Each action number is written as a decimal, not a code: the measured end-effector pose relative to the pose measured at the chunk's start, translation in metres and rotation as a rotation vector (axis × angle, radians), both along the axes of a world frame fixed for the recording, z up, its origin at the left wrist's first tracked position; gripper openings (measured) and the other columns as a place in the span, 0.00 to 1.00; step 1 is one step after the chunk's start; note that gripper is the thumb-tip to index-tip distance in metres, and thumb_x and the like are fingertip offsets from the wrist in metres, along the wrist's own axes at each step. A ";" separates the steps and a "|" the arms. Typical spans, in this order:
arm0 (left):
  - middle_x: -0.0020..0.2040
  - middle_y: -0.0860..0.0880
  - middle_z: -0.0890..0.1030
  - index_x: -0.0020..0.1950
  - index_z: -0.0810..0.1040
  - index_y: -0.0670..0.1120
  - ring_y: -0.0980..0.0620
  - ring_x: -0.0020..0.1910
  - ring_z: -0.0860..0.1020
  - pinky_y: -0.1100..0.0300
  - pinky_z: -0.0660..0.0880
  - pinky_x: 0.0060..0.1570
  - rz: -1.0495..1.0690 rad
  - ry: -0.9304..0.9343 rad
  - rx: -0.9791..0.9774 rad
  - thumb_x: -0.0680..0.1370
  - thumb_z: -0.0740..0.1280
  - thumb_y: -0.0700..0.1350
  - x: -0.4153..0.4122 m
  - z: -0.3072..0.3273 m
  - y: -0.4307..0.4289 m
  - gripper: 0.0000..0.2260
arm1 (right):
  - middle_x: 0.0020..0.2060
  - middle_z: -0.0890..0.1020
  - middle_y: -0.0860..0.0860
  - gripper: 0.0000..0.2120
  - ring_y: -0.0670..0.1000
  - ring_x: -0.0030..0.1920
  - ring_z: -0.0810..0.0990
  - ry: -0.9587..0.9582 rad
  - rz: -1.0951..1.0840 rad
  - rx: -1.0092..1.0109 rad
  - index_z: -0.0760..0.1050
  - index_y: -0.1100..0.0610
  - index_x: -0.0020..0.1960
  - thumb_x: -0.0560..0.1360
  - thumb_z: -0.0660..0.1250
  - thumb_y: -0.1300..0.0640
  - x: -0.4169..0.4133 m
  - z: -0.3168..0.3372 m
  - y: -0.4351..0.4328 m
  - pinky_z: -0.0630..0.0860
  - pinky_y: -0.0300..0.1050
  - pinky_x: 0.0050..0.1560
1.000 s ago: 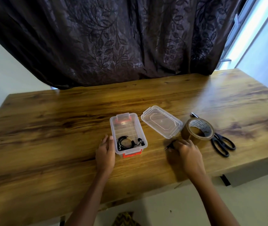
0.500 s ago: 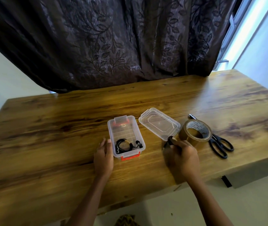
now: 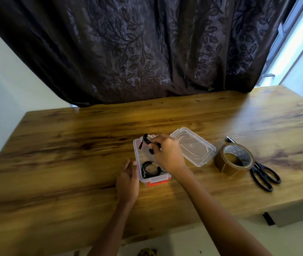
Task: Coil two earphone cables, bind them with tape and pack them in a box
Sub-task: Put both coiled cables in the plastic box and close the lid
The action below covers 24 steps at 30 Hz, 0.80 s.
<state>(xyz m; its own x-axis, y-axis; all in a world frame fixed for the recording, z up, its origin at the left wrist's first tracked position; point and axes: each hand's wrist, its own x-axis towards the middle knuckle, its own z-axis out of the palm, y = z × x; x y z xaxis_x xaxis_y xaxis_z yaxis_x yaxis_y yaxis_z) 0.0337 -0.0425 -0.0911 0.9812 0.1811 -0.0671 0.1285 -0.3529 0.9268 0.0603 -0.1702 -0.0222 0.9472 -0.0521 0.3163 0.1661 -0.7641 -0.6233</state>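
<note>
Pinching second earphone coil above box, right hand; left hand rests open alongside.

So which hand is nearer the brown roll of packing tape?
Right. The right hand is over the clear plastic box, left of the brown roll of packing tape; the left hand rests beyond the box.

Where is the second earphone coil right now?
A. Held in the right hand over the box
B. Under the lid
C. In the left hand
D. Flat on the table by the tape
A: the right hand pinches the coil above the open box.
</note>
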 end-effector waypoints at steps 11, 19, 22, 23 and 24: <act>0.64 0.44 0.76 0.55 0.77 0.34 0.54 0.51 0.78 0.52 0.74 0.54 -0.031 -0.050 -0.003 0.81 0.57 0.48 0.001 -0.007 0.001 0.18 | 0.49 0.81 0.55 0.11 0.55 0.48 0.81 0.231 0.138 -0.556 0.74 0.58 0.55 0.73 0.65 0.64 0.019 -0.020 0.014 0.72 0.42 0.38; 0.51 0.34 0.81 0.32 0.74 0.54 0.36 0.48 0.79 0.43 0.76 0.47 -0.032 -0.046 0.020 0.78 0.55 0.58 0.008 -0.022 0.005 0.19 | 0.48 0.82 0.53 0.10 0.54 0.47 0.81 0.235 0.209 -0.495 0.76 0.57 0.53 0.71 0.67 0.63 0.025 -0.040 0.006 0.79 0.46 0.45; 0.59 0.38 0.79 0.28 0.71 0.51 0.31 0.52 0.77 0.41 0.75 0.49 -0.033 -0.042 0.055 0.78 0.54 0.59 0.011 -0.026 0.006 0.21 | 0.47 0.83 0.53 0.11 0.53 0.45 0.82 0.083 0.118 -0.335 0.79 0.56 0.52 0.73 0.65 0.65 0.023 -0.041 -0.001 0.79 0.46 0.41; 0.62 0.40 0.78 0.28 0.71 0.49 0.33 0.53 0.77 0.42 0.75 0.50 -0.032 -0.042 0.059 0.78 0.54 0.58 0.010 -0.024 0.007 0.22 | 0.45 0.84 0.53 0.09 0.53 0.42 0.83 0.008 0.080 -0.209 0.80 0.57 0.50 0.73 0.65 0.66 0.021 -0.039 -0.003 0.79 0.45 0.39; 0.65 0.42 0.76 0.29 0.72 0.48 0.36 0.57 0.77 0.43 0.76 0.52 -0.037 -0.042 0.060 0.78 0.55 0.57 0.009 -0.022 0.007 0.21 | 0.44 0.84 0.54 0.08 0.52 0.41 0.82 -0.059 0.030 -0.099 0.81 0.58 0.48 0.74 0.65 0.65 0.019 -0.036 -0.007 0.79 0.44 0.38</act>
